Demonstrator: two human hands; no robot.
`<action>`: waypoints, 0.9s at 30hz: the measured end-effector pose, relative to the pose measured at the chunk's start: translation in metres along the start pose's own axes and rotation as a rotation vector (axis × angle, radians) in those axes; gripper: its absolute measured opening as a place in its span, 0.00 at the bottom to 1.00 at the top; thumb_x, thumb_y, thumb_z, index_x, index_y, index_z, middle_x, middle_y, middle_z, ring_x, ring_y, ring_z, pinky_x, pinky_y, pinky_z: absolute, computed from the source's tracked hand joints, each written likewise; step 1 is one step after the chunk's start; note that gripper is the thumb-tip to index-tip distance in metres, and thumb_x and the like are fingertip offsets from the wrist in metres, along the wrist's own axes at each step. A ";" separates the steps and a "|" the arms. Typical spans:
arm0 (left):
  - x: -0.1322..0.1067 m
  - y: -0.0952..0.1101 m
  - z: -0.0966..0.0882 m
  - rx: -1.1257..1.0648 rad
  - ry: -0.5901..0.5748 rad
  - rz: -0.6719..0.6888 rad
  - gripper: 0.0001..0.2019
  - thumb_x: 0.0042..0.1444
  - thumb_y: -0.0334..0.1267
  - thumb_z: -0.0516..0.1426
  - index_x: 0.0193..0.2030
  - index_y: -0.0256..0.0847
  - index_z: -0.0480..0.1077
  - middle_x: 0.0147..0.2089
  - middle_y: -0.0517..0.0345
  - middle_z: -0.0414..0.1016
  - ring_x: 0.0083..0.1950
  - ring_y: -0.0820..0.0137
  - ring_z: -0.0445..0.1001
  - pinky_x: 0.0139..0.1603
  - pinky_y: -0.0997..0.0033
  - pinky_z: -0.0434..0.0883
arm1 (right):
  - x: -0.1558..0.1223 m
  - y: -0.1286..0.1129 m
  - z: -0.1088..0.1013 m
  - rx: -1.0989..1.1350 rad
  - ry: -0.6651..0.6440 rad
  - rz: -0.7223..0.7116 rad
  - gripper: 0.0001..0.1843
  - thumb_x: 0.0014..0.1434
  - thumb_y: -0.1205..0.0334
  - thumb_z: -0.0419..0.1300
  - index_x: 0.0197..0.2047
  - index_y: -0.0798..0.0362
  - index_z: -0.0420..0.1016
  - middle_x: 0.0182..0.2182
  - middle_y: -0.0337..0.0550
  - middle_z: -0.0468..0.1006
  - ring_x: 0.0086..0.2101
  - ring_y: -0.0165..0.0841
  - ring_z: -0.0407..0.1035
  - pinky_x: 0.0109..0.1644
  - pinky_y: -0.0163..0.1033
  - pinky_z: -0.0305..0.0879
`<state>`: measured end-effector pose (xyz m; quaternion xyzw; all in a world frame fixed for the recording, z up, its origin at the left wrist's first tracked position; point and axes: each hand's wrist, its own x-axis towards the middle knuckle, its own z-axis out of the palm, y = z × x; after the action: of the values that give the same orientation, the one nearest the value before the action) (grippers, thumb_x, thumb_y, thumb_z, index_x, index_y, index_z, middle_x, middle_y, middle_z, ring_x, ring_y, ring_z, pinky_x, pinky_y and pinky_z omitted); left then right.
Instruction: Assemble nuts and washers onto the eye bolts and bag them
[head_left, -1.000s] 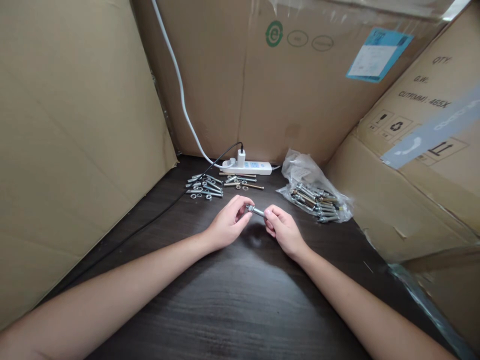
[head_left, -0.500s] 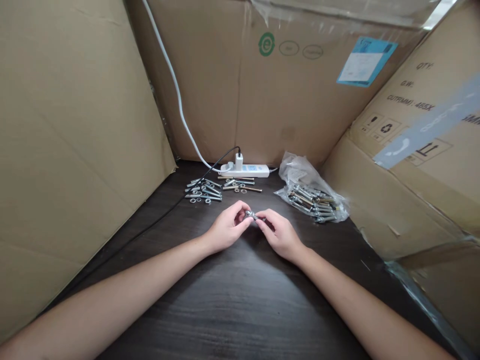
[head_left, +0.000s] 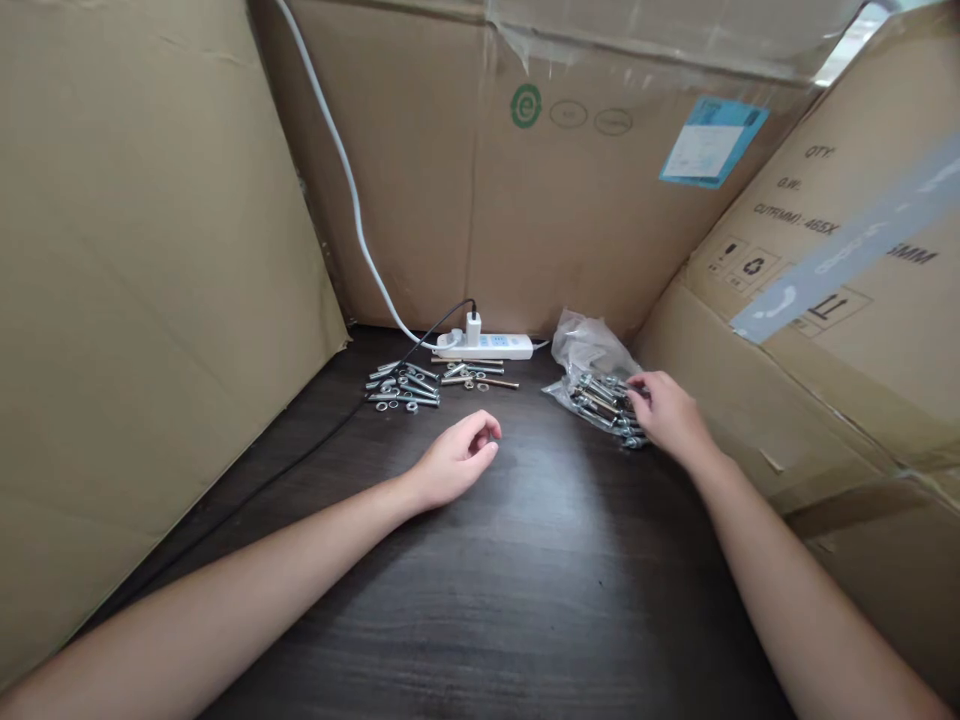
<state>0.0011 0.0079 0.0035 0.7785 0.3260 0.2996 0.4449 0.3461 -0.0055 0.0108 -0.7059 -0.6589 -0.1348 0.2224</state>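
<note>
My left hand (head_left: 457, 457) hovers over the middle of the dark table, fingers curled and thumb slightly apart, and no object shows between them. At the right, my right hand (head_left: 670, 415) reaches over a clear plastic bag (head_left: 592, 338) holding a heap of metal bolts (head_left: 598, 400). Thumb and forefinger are drawn together at the heap's right side. What they pinch, if anything, is hidden against the metal.
Loose bolts, nuts and washers lie in a left pile (head_left: 405, 388) and a smaller middle group (head_left: 480, 375). Behind them stands a white power strip (head_left: 495, 347) with a plugged-in adapter. A black cable (head_left: 300, 460) crosses the table's left side. Cardboard walls (head_left: 405, 180) surround the table.
Both hands held a small metal bolt together at the centre. My right hand has since moved right to the bag; my left hand has stayed, and the bolt no longer shows there.
</note>
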 end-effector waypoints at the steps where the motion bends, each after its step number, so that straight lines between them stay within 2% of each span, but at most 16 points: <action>1: 0.000 0.000 0.000 0.005 -0.008 -0.001 0.04 0.56 0.35 0.51 0.37 0.39 0.63 0.29 0.64 0.58 0.30 0.75 0.58 0.31 0.75 0.59 | 0.001 0.009 0.001 -0.034 -0.012 0.020 0.12 0.59 0.60 0.52 0.42 0.54 0.72 0.39 0.50 0.75 0.36 0.40 0.70 0.40 0.42 0.64; 6: 0.002 -0.001 0.000 0.027 -0.025 0.001 0.03 0.55 0.32 0.49 0.36 0.39 0.63 0.28 0.64 0.58 0.29 0.75 0.57 0.30 0.75 0.58 | 0.006 0.033 -0.005 -0.045 -0.094 0.032 0.11 0.57 0.61 0.52 0.40 0.55 0.73 0.37 0.50 0.75 0.36 0.40 0.70 0.41 0.42 0.64; 13: 0.002 -0.002 0.000 0.037 -0.020 0.001 0.04 0.55 0.31 0.49 0.37 0.39 0.63 0.28 0.64 0.58 0.30 0.75 0.57 0.31 0.75 0.58 | 0.010 0.048 -0.017 -0.014 -0.388 0.049 0.08 0.52 0.61 0.56 0.34 0.52 0.74 0.31 0.44 0.78 0.32 0.35 0.71 0.36 0.37 0.64; 21: 0.002 -0.003 -0.001 0.034 -0.030 -0.003 0.04 0.54 0.31 0.49 0.37 0.39 0.62 0.28 0.64 0.57 0.30 0.75 0.57 0.31 0.75 0.58 | 0.007 0.049 -0.009 -0.008 -0.370 0.054 0.10 0.52 0.62 0.56 0.37 0.52 0.76 0.36 0.45 0.79 0.36 0.36 0.72 0.40 0.38 0.65; 27: 0.002 -0.001 -0.001 0.035 -0.026 -0.011 0.05 0.54 0.31 0.49 0.37 0.39 0.62 0.29 0.64 0.58 0.30 0.75 0.57 0.31 0.75 0.58 | 0.008 0.044 -0.013 -0.008 -0.363 0.088 0.10 0.50 0.60 0.57 0.35 0.52 0.76 0.34 0.45 0.79 0.33 0.37 0.72 0.37 0.38 0.65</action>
<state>0.0014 0.0104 0.0034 0.7882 0.3295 0.2815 0.4371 0.3918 -0.0064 0.0193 -0.7475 -0.6563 0.0022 0.1027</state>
